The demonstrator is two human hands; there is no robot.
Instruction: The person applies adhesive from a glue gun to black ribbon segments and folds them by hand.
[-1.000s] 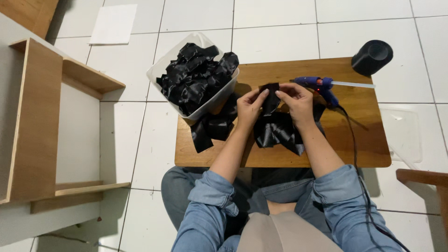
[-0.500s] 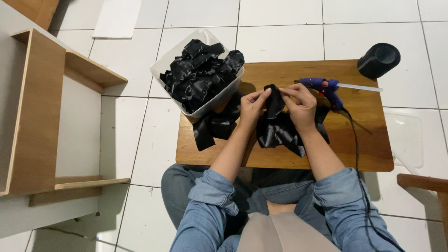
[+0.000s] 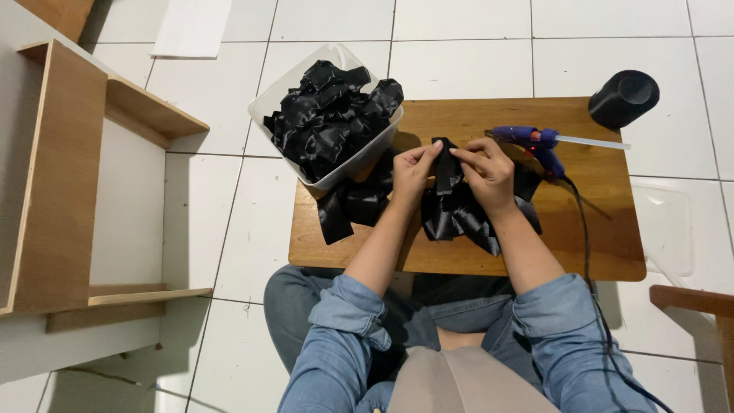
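1. Head view: the left hand (image 3: 413,170) and the right hand (image 3: 487,174) meet over the middle of a low wooden table (image 3: 612,252), close together with a black ribbon strip (image 3: 443,164) between them.
2. The left hand's fingers are closed in a pinch on the strip's left edge; the right hand's fingers are closed on its right edge and upper part, so both hands grip the same piece.
3. The strip stands roughly upright between the hands, its top end showing above the fingertips. It is above the far middle of the table.
4. Just under the hands lies a pile of glossy black ribbon pieces (image 3: 459,222), spreading toward the near right. More black ribbon (image 3: 352,205) lies to the left of the left wrist.
5. At the table's far left corner sits a white tub (image 3: 340,57), tilted, full of black ribbon bows (image 3: 329,115), partly overhanging the table edge.
6. A blue glue gun (image 3: 531,140) lies to the far right of the right hand, near but apart; its black cord (image 3: 585,245) runs down the right side.
7. A black cylinder (image 3: 623,98) stands at the table's far right corner.
8. A wooden shelf frame (image 3: 61,176) lies on the white tiled floor (image 3: 229,229), well to the left.
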